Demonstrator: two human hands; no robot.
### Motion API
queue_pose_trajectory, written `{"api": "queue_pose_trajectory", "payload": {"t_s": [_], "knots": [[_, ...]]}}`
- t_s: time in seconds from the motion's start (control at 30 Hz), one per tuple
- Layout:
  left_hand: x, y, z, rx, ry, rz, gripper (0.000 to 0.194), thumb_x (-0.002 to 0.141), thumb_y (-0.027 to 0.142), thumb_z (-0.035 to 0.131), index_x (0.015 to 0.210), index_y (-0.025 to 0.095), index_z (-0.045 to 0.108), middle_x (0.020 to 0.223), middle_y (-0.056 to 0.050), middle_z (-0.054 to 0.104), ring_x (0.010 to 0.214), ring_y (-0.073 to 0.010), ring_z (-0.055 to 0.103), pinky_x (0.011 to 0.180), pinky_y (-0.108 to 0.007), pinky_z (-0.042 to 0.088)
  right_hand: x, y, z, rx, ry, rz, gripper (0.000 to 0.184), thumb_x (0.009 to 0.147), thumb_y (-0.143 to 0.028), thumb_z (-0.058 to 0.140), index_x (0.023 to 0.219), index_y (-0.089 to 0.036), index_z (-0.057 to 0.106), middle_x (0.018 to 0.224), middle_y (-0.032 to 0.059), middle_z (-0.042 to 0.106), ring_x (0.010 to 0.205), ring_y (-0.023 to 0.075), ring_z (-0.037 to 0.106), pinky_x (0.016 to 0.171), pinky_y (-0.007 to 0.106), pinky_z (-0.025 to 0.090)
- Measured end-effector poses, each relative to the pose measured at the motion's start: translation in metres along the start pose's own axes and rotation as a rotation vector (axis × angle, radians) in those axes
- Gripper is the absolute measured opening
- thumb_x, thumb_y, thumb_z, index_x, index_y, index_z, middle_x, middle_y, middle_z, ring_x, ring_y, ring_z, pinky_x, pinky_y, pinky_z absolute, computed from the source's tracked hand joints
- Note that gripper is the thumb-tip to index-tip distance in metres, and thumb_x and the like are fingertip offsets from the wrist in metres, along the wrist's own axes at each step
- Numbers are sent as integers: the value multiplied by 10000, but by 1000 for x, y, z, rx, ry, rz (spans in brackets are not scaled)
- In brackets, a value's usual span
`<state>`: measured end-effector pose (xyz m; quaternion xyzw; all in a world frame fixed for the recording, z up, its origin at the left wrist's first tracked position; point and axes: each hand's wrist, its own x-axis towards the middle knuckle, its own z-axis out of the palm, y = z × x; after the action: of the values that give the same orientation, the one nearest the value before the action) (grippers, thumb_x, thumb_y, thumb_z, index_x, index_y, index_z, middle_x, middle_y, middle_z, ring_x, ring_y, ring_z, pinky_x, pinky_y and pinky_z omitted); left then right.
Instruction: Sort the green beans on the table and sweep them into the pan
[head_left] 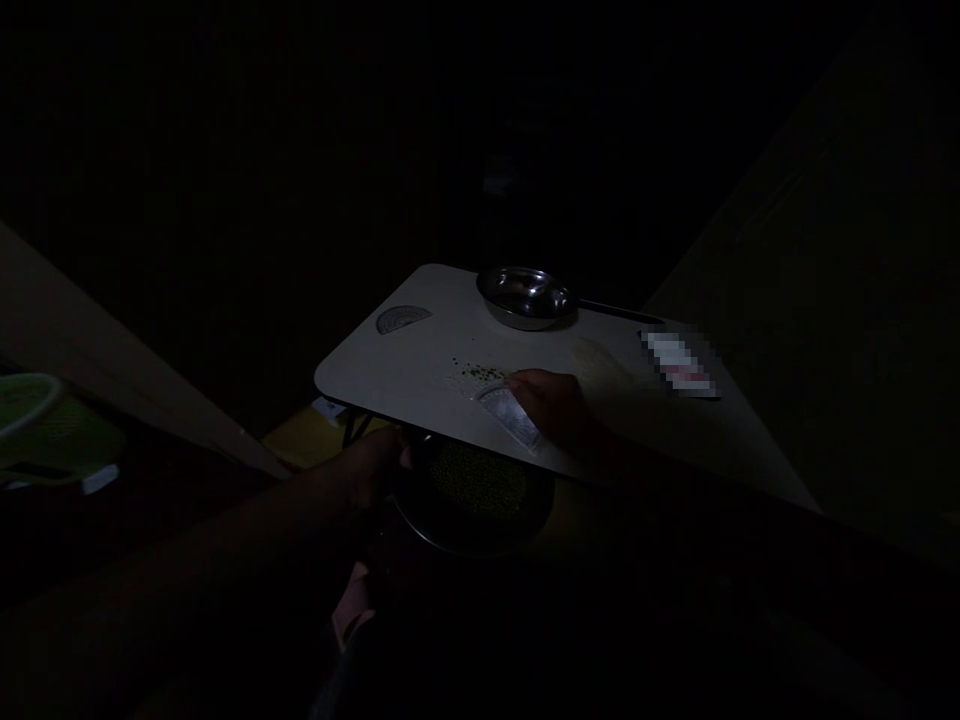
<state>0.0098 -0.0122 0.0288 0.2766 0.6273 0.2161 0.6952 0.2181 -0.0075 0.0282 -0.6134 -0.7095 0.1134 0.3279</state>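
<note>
Dimly, right hand [559, 405] touches unreadable protractor [511, 415].

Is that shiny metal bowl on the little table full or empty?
Empty, it seems: the metal bowl on the table shows only bare, shiny inside, though the light is dim.

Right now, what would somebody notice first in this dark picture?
A pale small table glows amid the darkness. At its far edge sits a shiny steel bowl. Near the front, the right hand rests on a clear card beside tiny green grains, while the left hand holds a plate of grains below the edge.
</note>
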Motion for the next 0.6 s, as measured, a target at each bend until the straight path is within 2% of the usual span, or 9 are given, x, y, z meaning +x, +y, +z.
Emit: {"api": "queue_pose_trajectory", "payload": {"t_s": [0.1,0.17,0.3,0.4,0.6], "knots": [[0,-1,-1,15,-2,-18,185,458,32,400,359,167,321,314,-12,351,303,-85,352,315,-205,279,-1,4,-7,-73,43,69,292,769,-276,381,772,-167,652,773,62,664,737,178,600,669,282,431],[1,-1,-1,3,-17,-21,180,471,40,401,370,168,326,322,-13,359,307,-88,357,317,-207,282,-2,5,-9,-97,26,83,289,764,-278,386,779,-170,654,790,63,667,765,187,601,687,294,433],[1,-2,-2,-19,-39,-42,184,487,44,401,398,184,321,323,-17,359,309,-101,362,316,-218,283,0,4,-6,-11,-163,-95,287,770,-296,398,837,-181,652,827,46,668,767,159,598,695,283,436],[1,-1,-1,-7,-8,-53,171,480,48,400,401,183,333,325,-15,365,311,-96,361,317,-213,281,11,8,3,37,-276,-196,287,780,-301,408,875,-177,648,851,49,663,771,141,589,707,275,429],[2,-1,-3,21,-43,-26,148,453,48,392,401,177,340,315,-12,365,310,-90,354,316,-198,282,42,17,23,-11,-256,-158,278,789,-364,423,925,-242,632,911,21,653,802,147,577,698,283,418]]}}
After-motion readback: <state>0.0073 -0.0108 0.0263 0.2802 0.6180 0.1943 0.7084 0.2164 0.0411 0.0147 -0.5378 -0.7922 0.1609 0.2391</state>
